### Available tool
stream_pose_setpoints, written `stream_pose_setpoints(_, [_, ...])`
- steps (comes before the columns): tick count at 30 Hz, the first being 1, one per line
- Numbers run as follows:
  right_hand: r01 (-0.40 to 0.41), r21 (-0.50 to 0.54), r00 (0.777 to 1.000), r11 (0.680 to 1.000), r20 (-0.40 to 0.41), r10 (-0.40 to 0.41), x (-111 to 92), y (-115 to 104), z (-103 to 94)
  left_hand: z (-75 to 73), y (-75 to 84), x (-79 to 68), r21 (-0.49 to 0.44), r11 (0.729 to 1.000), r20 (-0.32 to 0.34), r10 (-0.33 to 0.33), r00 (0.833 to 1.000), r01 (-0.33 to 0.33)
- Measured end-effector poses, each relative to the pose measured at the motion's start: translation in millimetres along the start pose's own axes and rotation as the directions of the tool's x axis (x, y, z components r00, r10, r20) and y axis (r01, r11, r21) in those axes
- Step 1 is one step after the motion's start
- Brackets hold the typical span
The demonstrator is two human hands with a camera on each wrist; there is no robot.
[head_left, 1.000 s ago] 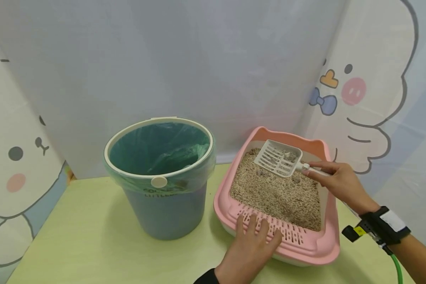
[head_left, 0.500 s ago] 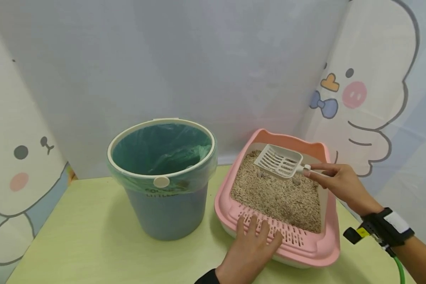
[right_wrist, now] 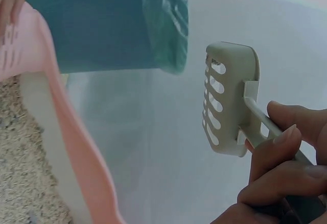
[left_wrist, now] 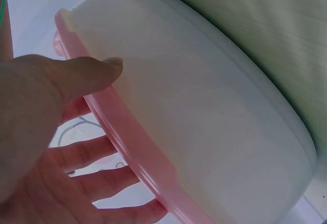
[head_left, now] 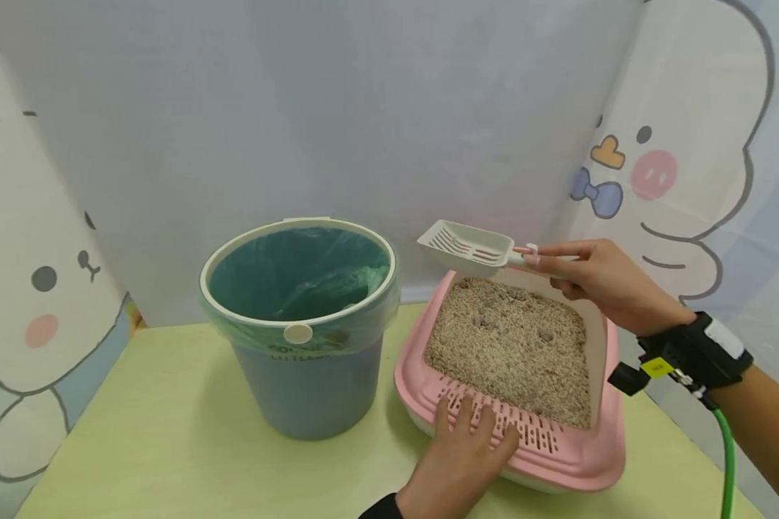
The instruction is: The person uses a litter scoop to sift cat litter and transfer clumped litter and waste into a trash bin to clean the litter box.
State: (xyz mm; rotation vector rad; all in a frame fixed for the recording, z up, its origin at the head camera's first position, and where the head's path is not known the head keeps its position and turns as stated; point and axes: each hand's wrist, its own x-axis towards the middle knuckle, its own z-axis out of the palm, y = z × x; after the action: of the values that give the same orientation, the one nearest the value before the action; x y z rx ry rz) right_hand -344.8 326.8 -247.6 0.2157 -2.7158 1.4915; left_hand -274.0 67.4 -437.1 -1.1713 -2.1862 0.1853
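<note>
Here, right hand [head_left: 613,282] grips one scoop [right_wrist: 234,96]; left hand [head_left: 457,460] holds one tray [head_left: 581,461].

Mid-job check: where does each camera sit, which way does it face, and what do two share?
Head: on the head, facing forward and down at bin, litter box and scoop; left grip and right grip show.
Left wrist: on that wrist, facing the litter box's outer wall; left grip's thumb and fingers show.
Right wrist: on that wrist, facing scoop and bin; right grip shows at lower right, left grip at upper left.
Head and right wrist share scoop and bin.
</note>
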Motion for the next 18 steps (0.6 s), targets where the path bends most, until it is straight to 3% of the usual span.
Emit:
stream_pose_setpoints(6, [0.078,-0.003,0.997,0.997,-0.001,-0.078,33.3,-43.2,24.5,5.2,4.7,5.8,-0.041,0.999,0.025,0.026,0.999,-0.024])
stream_pose_setpoints(10, [0.167,-0.071,0.986,0.983,0.016,-0.166,56.3,-57.8,62.1,10.8,7.1,7.8,-0.017,1.000,-0.065,0.013,0.998,-0.014])
stream_pose_setpoints(12, [0.276,-0.156,0.961,0.948,0.033,-0.274,63.7,-61.4,83.5,12.1,8.2,7.6,-0.005,1.000,-0.097,0.014,0.995,-0.015])
stream_pose_setpoints(14, [0.418,-0.259,0.907,0.871,0.063,-0.417,67.5,-64.2,103.3,13.2,8.7,7.4,-0.003,1.000,-0.110,0.022,0.994,-0.023])
stream_pose_setpoints(15, [0.490,-0.322,0.868,0.810,0.087,-0.490,68.2,-66.4,112.0,13.5,8.8,7.3,-0.004,1.000,-0.107,0.026,0.994,-0.027])
stream_pose_setpoints(16, [0.557,-0.393,0.818,0.732,0.110,-0.564,69.2,-68.6,120.2,13.8,8.9,7.4,-0.004,1.000,-0.107,0.029,0.994,-0.030])
stream_pose_setpoints(18, [0.659,-0.548,0.691,0.515,0.172,-0.702,68.7,-74.1,133.0,14.4,9.1,8.2,-0.001,1.000,-0.111,0.030,0.993,-0.030])
